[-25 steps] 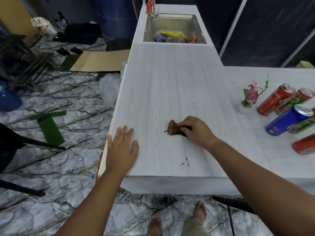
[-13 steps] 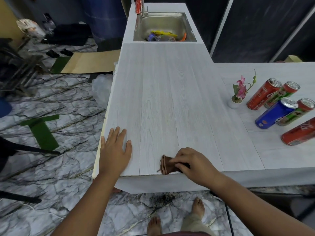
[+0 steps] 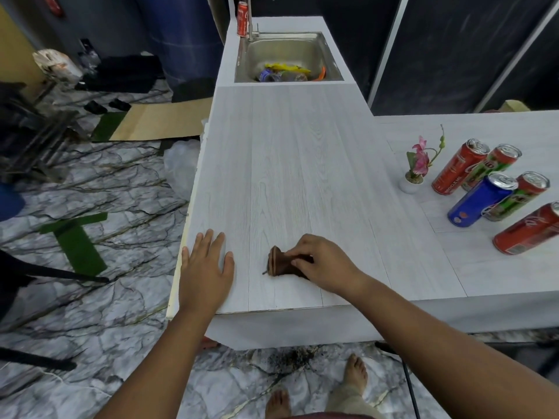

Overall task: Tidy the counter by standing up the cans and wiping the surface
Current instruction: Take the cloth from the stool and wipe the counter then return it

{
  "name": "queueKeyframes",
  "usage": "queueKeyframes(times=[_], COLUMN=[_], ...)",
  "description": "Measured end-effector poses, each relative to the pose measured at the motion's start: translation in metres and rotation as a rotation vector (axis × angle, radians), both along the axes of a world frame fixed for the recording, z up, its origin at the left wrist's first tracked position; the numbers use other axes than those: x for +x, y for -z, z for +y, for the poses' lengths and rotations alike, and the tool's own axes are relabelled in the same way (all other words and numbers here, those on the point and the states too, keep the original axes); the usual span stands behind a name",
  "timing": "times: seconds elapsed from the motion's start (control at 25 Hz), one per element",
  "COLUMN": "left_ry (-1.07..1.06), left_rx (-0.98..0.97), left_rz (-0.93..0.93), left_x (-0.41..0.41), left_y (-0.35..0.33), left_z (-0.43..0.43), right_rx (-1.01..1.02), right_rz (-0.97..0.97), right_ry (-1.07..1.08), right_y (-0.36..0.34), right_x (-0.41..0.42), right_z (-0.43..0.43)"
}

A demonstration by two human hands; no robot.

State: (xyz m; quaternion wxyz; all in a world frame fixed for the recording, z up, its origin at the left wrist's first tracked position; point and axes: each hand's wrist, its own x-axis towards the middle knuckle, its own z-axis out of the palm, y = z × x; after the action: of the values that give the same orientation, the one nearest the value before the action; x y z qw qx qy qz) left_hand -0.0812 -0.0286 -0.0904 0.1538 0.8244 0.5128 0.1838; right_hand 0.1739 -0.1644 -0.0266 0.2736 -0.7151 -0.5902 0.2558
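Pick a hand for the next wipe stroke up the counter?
Right hand: it already pinches the brown cloth on the counter. Left hand lies flat and empty at the edge, bracing.

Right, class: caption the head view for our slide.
Right hand wipes counter with brown cloth; cans stand nearby.

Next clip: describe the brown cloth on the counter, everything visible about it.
The cloth is a small, dark brown rag, bunched and folded so that layered edges fan out at its left end, with a thin loose thread trailing off its lower left corner. It looks like soft fabric. It lies on the pale wood-grain counter near the front edge. The right hand pinches and presses its right part, covering that end. The left hand lies flat on the counter to its left, apart from it.
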Motion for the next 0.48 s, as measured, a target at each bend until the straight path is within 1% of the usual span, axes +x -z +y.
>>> queueKeyframes(times=[0.08, 0.24, 0.32, 0.4, 0.48], left_ry=[0.002, 0.003, 0.004, 0.002, -0.001], left_rx=[-0.003, 0.000, 0.007, 0.009, 0.006], left_rz=[0.000, -0.007, -0.009, -0.009, -0.005], left_x=[0.000, 0.000, 0.000, 0.000, 0.001], left_y=[-0.001, -0.001, -0.001, -0.002, -0.002], left_z=[0.000, 0.000, 0.000, 0.000, 0.000], right_rx=[-0.009, 0.041, 0.024, 0.000, 0.033], right_rz=[-0.054, -0.059, -0.070, -0.001, 0.116], right_ry=[-0.038, -0.130, -0.184, -0.185, -0.089], right_y=[0.009, 0.020, 0.022, 0.019, 0.012], right_x=[-0.010, -0.032, -0.041, -0.048, -0.044], right_z=[-0.005, -0.043, -0.062, -0.072, -0.070])
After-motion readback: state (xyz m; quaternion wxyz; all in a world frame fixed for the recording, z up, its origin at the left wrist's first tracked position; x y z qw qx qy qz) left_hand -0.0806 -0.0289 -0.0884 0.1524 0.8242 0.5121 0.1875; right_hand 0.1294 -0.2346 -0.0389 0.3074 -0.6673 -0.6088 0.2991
